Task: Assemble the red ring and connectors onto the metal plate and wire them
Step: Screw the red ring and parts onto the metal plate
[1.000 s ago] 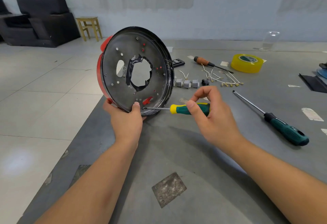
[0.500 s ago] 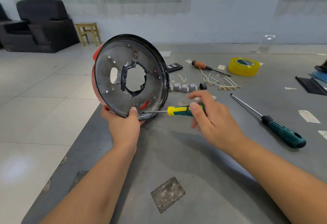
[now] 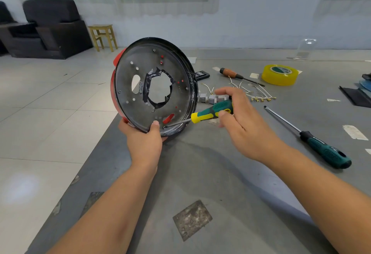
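Grey and scuffed, the counter (image 3: 230, 183) stretches before us, with pale floor tiles and a dark armchair (image 3: 50, 27) far off to the left of our grip. Our left hand (image 3: 144, 141) grips the round grey metal plate (image 3: 154, 85) by its lower edge, thumb pressed on the face, holding it tilted upright above the counter's left edge. Behind the plate's left rim shows the red plastic ring (image 3: 117, 61); red also peeks through a slot just above the thumb. Right of that thumb, the shaft tip of the small green-and-yellow screwdriver (image 3: 210, 113) meets the plate's lower rim. Our right hand (image 3: 243, 127) closes its fingers around that handle. Just beyond this grip lie small grey block connectors (image 3: 206, 99) and short white wires with brass terminals (image 3: 259, 95). Farther back sit a brown-handled screwdriver (image 3: 232, 74) and a yellow roll of tape (image 3: 280, 74). Right of the grip rests a long dark green screwdriver (image 3: 321, 147), flat on the counter.
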Available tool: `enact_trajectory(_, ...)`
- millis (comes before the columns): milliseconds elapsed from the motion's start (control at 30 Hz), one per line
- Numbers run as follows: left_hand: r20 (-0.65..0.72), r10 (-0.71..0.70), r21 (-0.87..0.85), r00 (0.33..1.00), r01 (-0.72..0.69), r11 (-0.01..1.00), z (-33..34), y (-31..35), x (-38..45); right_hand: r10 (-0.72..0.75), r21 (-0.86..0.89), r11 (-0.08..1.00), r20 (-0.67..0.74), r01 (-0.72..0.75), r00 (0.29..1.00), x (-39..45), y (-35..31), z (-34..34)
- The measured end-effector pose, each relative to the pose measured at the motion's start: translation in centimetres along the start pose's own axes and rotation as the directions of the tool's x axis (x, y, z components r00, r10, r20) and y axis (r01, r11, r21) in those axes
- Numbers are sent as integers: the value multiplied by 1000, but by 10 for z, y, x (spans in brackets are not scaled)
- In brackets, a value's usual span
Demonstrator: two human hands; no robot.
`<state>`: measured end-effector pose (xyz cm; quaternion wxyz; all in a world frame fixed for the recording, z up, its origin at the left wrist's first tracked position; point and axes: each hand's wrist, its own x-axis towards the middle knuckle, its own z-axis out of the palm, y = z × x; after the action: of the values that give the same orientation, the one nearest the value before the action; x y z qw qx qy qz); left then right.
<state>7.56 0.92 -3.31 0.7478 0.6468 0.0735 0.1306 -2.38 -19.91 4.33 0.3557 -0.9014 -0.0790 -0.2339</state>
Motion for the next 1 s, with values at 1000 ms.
enact_trajectory(1000, 13, -61, -76, 998, 61, 995, -2, 0, 2, 71, -247, 965, -100, -94, 992, -9, -16, -3)
